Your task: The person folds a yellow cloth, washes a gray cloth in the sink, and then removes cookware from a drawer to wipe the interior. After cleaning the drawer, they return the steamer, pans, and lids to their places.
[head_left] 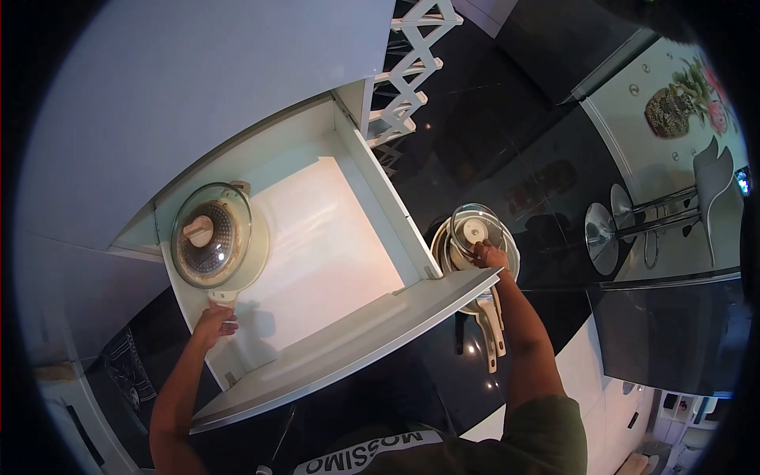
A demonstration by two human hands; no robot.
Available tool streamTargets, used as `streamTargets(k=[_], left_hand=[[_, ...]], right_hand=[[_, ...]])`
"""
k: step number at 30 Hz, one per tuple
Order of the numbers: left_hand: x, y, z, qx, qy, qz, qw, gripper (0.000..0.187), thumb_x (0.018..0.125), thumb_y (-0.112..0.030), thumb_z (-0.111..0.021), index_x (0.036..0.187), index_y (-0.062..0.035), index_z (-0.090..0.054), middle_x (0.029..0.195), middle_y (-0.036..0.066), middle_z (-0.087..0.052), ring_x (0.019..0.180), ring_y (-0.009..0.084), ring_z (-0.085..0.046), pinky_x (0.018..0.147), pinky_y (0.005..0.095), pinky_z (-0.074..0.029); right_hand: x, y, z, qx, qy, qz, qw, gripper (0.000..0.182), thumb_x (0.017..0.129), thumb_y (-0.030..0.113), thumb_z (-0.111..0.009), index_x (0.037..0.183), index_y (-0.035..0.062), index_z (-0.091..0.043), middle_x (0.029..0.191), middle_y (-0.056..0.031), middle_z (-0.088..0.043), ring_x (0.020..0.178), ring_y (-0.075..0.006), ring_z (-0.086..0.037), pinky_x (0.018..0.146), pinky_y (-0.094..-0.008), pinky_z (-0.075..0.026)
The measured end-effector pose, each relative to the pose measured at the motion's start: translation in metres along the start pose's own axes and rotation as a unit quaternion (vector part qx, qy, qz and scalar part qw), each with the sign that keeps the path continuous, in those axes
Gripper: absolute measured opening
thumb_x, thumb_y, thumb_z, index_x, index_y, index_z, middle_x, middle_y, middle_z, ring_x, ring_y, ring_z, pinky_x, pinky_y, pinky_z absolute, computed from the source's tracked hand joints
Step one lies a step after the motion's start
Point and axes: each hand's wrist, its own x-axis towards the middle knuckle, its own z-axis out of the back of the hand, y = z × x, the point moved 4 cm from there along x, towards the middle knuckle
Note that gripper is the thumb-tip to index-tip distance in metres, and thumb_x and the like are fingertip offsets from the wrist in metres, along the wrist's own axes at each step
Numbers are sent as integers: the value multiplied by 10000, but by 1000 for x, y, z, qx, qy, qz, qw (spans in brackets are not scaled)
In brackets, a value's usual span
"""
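Observation:
A cream pot (257,257) with a glass lid (207,255) sits at the left end of the open drawer (317,261). The lid has a beige knob (198,230), and a perforated insert shows through the glass. My left hand (212,326) is at the pot's near side handle (224,297), fingers curled against its end. Outside the drawer to the right, my right hand (489,256) pinches the edge of a glass lid (469,218). That lid lies on a stack of cream pans (513,252), whose handles (489,332) point toward me.
The drawer front (356,328) crosses between my arms. A white lattice rack (408,71) stands beyond the drawer on the dark glossy floor (507,134). Bar stools (606,237) and a wall with a flower-vase picture (669,111) are at the right.

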Motion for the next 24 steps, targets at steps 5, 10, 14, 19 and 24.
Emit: streamTargets(k=[5, 10, 14, 19, 24], left_hand=[[-2, 3, 0, 13, -1, -1, 1000, 299, 844, -187, -575, 1067, 1, -510, 949, 128, -583, 767, 257, -624, 680, 363, -526], [-1, 6, -3, 33, -1, 1, 999, 294, 852, -185, -565, 1075, -2, -511, 943, 123, -588, 767, 252, -626, 670, 348, -525], [-2, 3, -6, 38, 4, -4, 999, 289, 857, -184, -560, 1072, 5, -516, 935, 128, -599, 765, 248, -629, 661, 338, -524], [-3, -2, -7, 47, -5, -11, 999, 277, 860, -190, -561, 1050, 9, -529, 932, 129, -606, 762, 245, -631, 663, 338, -526], [-2, -3, -7, 48, 3, -21, 999, 287, 863, -212, -564, 1042, 10, -532, 940, 130, -606, 768, 247, -631, 681, 348, -530]], right_hand=[[-5, 3, -4, 35, -80, 16, 996, 211, 729, 179, -642, 904, 115, -544, 934, -102, -569, 835, -315, -620, 674, -419, -490], [-16, 10, 36, 172, -171, -15, 970, 182, 740, 136, -637, 886, 55, -565, 928, -152, -582, 802, -336, -606, 654, -424, -472], [-36, -3, 72, 227, -339, -47, 912, 202, 794, 196, -630, 856, 15, -567, 732, -160, -606, 668, -313, -608, 622, -403, -469], [-67, -46, 71, 538, -326, -201, 751, 213, 875, 238, -593, 894, 42, -513, 645, -29, -548, 449, -71, -471, 372, -225, -374], [-107, -72, 50, 570, -425, -264, 652, 203, 889, 226, -578, 864, 50, -480, 652, -31, -563, 432, -64, -455, 353, -210, -349]])
